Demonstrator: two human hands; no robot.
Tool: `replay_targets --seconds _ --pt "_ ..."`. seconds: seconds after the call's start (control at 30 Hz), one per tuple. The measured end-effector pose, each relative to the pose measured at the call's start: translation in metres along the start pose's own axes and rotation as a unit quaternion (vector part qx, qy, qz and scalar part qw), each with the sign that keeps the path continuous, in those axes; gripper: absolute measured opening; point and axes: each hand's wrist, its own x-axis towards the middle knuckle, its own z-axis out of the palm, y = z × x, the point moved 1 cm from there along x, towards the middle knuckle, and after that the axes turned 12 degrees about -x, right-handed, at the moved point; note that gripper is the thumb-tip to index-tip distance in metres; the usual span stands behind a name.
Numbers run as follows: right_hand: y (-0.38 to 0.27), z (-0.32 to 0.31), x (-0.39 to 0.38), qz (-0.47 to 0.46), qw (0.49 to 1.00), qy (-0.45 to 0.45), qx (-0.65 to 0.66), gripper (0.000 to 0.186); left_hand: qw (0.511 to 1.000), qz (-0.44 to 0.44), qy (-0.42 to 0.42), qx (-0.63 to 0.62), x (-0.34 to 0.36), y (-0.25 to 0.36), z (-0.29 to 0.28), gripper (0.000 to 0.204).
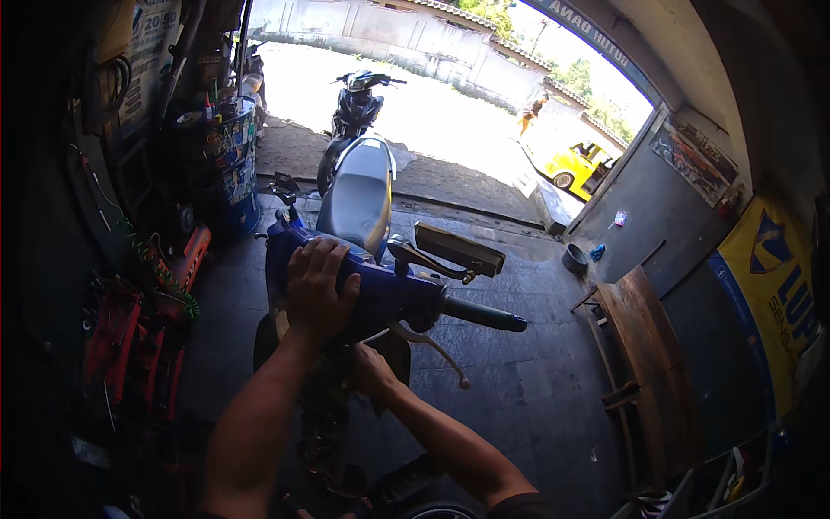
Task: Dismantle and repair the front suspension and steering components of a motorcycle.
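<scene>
Bare forearms reach forward from below me, the left point(259, 406) rising steeply, the right point(458, 441) slanting inward. My left hand point(320, 281) lies over the blue handlebar cowl point(372, 290), palm down, fingers extended and thumb apart. My right hand point(373, 372) is just below the cowl with its fingers curled; I cannot tell what, if anything, they hold.

This motorcycle stands directly before me, its grey seat point(359, 195) beyond the cowl. To the right I see one mirror point(458, 249), one black grip point(484, 314) and one pale lever point(432, 346), whose tip juts out over the floor point(519, 381). That dark tiled floor runs broadly from the grip to one wooden bench point(648, 355); on my left a narrower strip separates the bike from a red tool rack point(164, 337).

Farther out are one blue drum point(245, 212), one bucket point(574, 259) and, past the threshold edge, a second motorcycle point(356, 108), one yellow vehicle point(575, 164) and one person in orange point(532, 112). Large lettering marks a yellow-and-blue banner point(769, 259) on the right wall; a strip point(596, 35) above the doorway has reversed letters.
</scene>
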Motion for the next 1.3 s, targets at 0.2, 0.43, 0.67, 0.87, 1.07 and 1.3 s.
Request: replay_targets --seconds 0.2,0.43,0.67,0.87,1.07,1.3 --pt "-0.005 0.010 -0.011 0.028 0.997 0.053 -0.039 0.055 1.000 -0.002 -0.005 -0.013 0.002 0.000 -0.001 0.049" --pt "0.008 0.000 -0.009 0.015 0.998 0.050 -0.023 0.039 1.000 0.004 -0.001 -0.020 0.004 0.003 0.003 0.050" --pt "0.020 0.007 -0.020 -0.005 0.978 0.169 -0.119 0.040 1.000 0.002 -0.010 -0.024 0.001 0.000 -0.002 0.049" --pt "-0.007 0.039 -0.017 0.059 0.947 0.285 -0.136 0.038 1.000 0.007 -0.012 -0.026 0.002 0.000 0.001 0.048" --pt "-0.014 0.044 -0.005 0.167 0.928 0.320 -0.093 0.032 1.000 0.006 -0.009 -0.014 0.003 0.000 -0.001 0.050" --pt "-0.026 0.055 -0.003 -0.005 0.895 0.319 0.313 0.018 1.000 0.010 -0.011 -0.015 0.003 0.003 0.002 0.051"
